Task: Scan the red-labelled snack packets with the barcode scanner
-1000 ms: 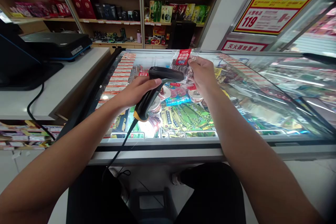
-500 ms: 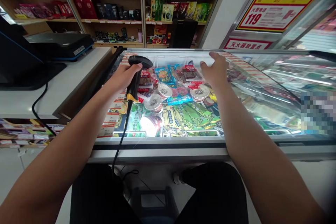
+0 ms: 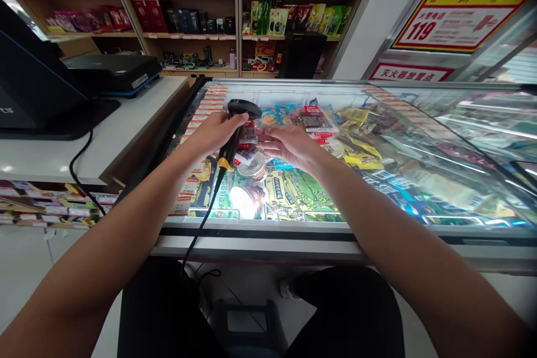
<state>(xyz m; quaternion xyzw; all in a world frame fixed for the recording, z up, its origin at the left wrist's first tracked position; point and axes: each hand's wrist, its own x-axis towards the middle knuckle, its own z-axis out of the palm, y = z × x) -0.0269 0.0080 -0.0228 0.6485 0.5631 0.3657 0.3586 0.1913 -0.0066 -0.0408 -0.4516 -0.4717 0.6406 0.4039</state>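
Grips a black scanner [image 3: 230, 148] in the left hand [image 3: 220, 131], just left of the centre of the frame, with fingers curled about the handle and thumb laid close below the head. Tilts it slightly, head uppermost, with a black cable [image 3: 210, 207] trailing from the yellow base toward the bottom of the frame. Holds the right hand [image 3: 291, 145] near the centre of the frame, fingers outstretched and a little spread, pointing left at the scanner. Has those fingertips just beside a red-labelled packet [image 3: 248, 137]; cannot tell whether touching. Leans both arms over a lit freezer [image 3: 260, 245] across the middle of the frame. Has under the hands white-lidded tubs [image 3: 251, 168] and green packets [image 3: 310, 187], with a packet of dark food [image 3: 314, 120] just beyond the right hand and yellow packets [image 3: 361, 151] farther right. Has at upper left a white desk [image 3: 130, 134] bearing a black scale [image 3: 113, 70], and along the top stocked shelves [image 3: 197, 38].
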